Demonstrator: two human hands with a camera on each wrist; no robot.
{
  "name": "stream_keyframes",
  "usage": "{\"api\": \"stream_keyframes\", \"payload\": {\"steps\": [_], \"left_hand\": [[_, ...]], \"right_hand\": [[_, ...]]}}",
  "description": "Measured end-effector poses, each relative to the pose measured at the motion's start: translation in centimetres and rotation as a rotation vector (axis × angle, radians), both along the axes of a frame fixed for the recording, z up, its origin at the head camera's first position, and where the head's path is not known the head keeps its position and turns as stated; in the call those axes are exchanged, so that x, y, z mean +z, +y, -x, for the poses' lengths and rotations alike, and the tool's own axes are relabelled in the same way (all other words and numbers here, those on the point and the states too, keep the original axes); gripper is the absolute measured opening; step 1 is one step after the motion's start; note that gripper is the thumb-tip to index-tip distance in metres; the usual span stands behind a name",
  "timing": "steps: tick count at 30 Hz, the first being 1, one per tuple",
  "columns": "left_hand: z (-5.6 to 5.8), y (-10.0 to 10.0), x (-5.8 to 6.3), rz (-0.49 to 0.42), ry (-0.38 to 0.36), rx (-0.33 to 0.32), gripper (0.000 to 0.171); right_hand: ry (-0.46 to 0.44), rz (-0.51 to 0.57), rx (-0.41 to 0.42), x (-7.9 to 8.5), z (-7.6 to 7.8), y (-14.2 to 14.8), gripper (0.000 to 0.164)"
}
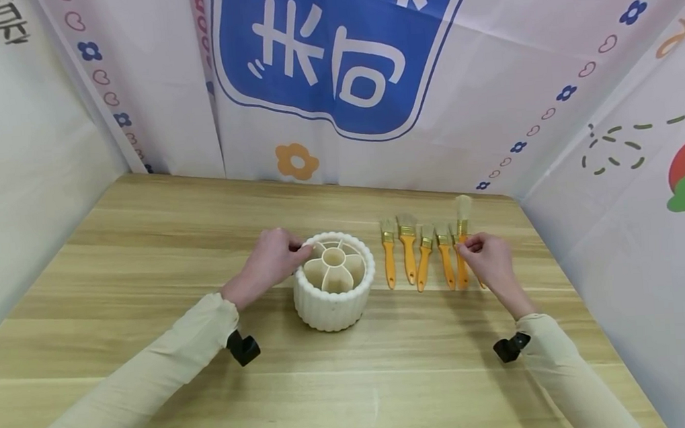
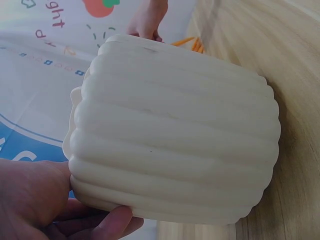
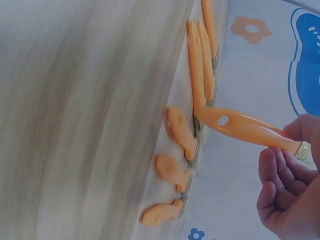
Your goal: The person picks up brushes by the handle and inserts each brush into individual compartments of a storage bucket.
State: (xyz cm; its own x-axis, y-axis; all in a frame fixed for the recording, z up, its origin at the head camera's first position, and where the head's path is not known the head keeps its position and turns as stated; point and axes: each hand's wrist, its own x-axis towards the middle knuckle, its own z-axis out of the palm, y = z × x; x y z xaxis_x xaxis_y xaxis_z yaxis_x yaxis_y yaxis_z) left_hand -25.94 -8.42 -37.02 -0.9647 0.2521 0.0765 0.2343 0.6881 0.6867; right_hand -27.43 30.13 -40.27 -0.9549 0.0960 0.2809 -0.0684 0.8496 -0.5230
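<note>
A white round brush holder (image 1: 331, 309) with a scalloped wall and several inner compartments stands upright on the table. At its left rim, my left hand (image 1: 269, 262) grips the wall, thumb at the top edge. The left wrist view shows the fingers (image 2: 112, 223) against the ribbed outside. My right hand (image 1: 490, 261) pinches an orange-handled paintbrush (image 3: 245, 127) close to its metal ferrule, bristles up and handle pointing down. Beneath and beside it, several similar paintbrushes (image 1: 408, 252) lie in a row, bristles toward the back wall. The compartments that show hold nothing.
The wood-grain table (image 1: 308, 402) is closed in by printed cloth walls (image 1: 523, 62) at the back and both sides. The row of brushes lies between the holder and the table's right edge, on a pale strip.
</note>
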Motion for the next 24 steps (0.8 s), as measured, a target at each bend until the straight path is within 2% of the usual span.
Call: {"api": "stream_keyframes", "payload": {"steps": [13, 24], "left_hand": [[0.0, 0.1, -0.1, 0.005, 0.02, 0.003, 0.035], [0.2, 0.0, -0.3, 0.003, 0.038, 0.005, 0.036]], "right_hand": [[-0.039, 0.015, 0.042, 0.2, -0.3, -1.7, 0.022], [-0.016, 0.016, 0.067, 0.2, -0.5, -2.6, 0.021]]}}
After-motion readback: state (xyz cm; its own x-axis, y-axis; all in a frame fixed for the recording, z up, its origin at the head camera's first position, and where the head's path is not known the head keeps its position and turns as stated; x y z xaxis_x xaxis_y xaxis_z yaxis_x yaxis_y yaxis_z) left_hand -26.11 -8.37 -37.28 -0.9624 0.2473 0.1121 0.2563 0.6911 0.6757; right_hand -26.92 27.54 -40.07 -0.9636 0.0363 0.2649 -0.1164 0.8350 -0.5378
